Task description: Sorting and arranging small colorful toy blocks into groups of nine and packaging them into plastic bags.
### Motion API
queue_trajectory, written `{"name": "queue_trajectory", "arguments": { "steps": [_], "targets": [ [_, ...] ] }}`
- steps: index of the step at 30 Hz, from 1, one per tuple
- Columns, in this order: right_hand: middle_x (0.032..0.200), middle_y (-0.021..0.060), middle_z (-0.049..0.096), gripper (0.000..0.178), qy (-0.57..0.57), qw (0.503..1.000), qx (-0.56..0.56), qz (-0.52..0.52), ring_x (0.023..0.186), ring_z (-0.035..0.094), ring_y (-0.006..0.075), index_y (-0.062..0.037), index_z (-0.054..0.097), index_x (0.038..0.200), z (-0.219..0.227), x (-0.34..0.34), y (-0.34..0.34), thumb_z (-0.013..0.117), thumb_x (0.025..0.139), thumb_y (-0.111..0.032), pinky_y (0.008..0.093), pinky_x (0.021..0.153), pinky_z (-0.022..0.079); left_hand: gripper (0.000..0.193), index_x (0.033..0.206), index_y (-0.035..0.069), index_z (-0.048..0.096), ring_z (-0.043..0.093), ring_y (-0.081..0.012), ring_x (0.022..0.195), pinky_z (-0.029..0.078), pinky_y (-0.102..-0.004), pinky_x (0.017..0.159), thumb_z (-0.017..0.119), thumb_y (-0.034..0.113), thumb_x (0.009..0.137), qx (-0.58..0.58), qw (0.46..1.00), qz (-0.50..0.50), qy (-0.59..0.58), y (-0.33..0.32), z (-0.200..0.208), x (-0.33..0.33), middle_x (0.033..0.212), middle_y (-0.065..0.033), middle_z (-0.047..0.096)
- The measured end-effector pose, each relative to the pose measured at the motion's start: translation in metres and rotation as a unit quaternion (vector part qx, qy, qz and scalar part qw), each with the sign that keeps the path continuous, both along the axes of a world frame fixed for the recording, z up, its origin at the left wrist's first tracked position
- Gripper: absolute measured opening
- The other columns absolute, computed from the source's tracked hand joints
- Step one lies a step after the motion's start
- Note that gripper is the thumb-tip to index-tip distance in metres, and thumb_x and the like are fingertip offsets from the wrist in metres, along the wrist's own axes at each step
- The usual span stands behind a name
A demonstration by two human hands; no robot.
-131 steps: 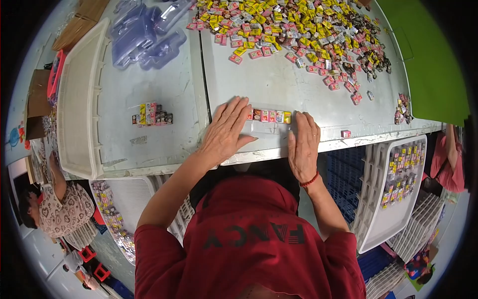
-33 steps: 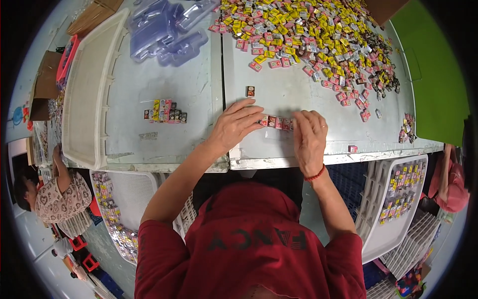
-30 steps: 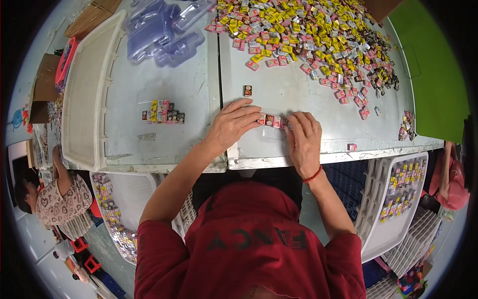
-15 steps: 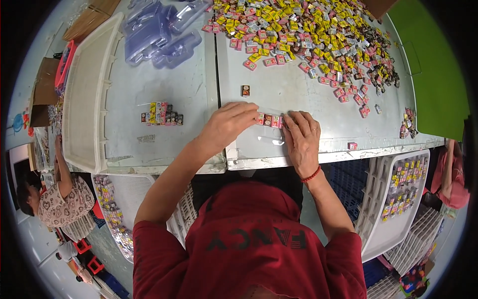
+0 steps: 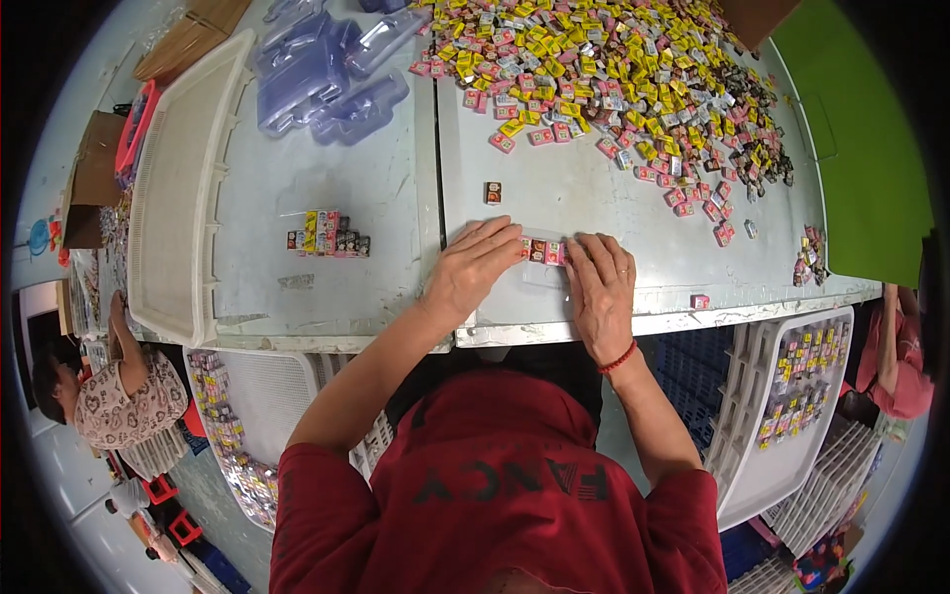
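On the table before me lies a short row of small pink and brown boxes [image 5: 543, 250], with a clear plastic piece [image 5: 547, 282] around or under it. My left hand [image 5: 473, 265] presses its fingertips, held together, against the row's left end. At the right end, the bent fingers of my right hand [image 5: 602, 289] grip the row; a red bracelet circles that wrist. A single brown box [image 5: 493, 192] stands just beyond the left hand. Farther left sits a block of yellow, pink and dark boxes [image 5: 326, 236]. My fingers hide both ends of the row.
A big heap of small boxes [image 5: 614, 79] covers the far right. Clear plastic trays [image 5: 317, 74] are stacked far left, beside a white crate [image 5: 178, 198]. One pink box [image 5: 700, 301] lies near the front edge. Filled trays [image 5: 792, 465] stand below; co-workers are at both sides.
Both hands have come slightly nearer to me with the row, and my left hand has moved right and flattened down around its end. The loose brown box stays put on the table.
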State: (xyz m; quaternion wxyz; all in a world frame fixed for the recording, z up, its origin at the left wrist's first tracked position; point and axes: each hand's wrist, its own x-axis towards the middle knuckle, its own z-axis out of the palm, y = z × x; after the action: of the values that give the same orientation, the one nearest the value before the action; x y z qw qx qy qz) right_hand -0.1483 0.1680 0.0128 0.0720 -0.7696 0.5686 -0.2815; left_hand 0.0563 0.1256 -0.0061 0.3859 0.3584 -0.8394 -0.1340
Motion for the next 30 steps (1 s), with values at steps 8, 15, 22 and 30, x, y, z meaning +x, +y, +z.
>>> {"name": "queue_trajectory", "arguments": {
  "steps": [8,15,22,30],
  "targets": [
    [0.149,0.0184,0.028,0.083,0.124,0.986,0.101,0.053,0.139,0.023,0.0382,0.0043,0.03,0.14,0.007,-0.003,0.017,0.057,0.083,-0.049,0.058,0.108,0.019,0.084,0.133,-0.006,0.04,0.027,-0.0396,0.134,0.026,-0.0473,0.108,0.071,0.043,0.072,0.11,0.959,-0.04,-0.257,0.021,0.03,0.006,0.145,-0.0185,0.032],
    [0.147,0.0235,0.027,0.076,0.06,0.992,0.093,0.055,0.137,0.024,0.0414,0.0049,0.03,0.14,0.01,-0.01,0.014,0.058,0.087,-0.041,0.0558,0.108,0.021,0.079,0.135,-0.005,0.036,0.029,-0.0385,0.135,0.031,-0.0434,0.107,0.073,0.031,0.075,0.153,0.985,0.012,-0.074,0.017,0.026,0.013,0.147,-0.0212,0.028],
    [0.105,0.0153,0.061,0.027,-0.041,0.996,-0.052,0.06,0.098,0.056,0.0334,-0.0014,0.061,0.106,0.013,0.008,-0.101,0.065,0.081,-0.01,0.0411,0.088,0.043,0.025,0.101,0.002,0.061,0.055,-0.0307,0.104,0.046,-0.0388,0.087,0.068,0.008,0.077,0.071,0.994,0.03,-0.072,-0.044,0.019,0.015,0.113,-0.0123,0.057],
    [0.084,0.008,0.063,0.012,0.023,0.995,-0.093,0.011,0.084,0.057,0.028,-0.0086,0.068,0.09,-0.007,0.047,-0.165,0.064,0.082,-0.017,0.0388,0.075,0.043,0.026,0.097,0.002,0.063,0.057,-0.0268,0.092,0.049,-0.0356,0.079,0.069,0.0,0.072,-0.004,0.996,0.048,-0.072,-0.065,0.009,0.026,0.1,-0.0095,0.059]
  ]
}}
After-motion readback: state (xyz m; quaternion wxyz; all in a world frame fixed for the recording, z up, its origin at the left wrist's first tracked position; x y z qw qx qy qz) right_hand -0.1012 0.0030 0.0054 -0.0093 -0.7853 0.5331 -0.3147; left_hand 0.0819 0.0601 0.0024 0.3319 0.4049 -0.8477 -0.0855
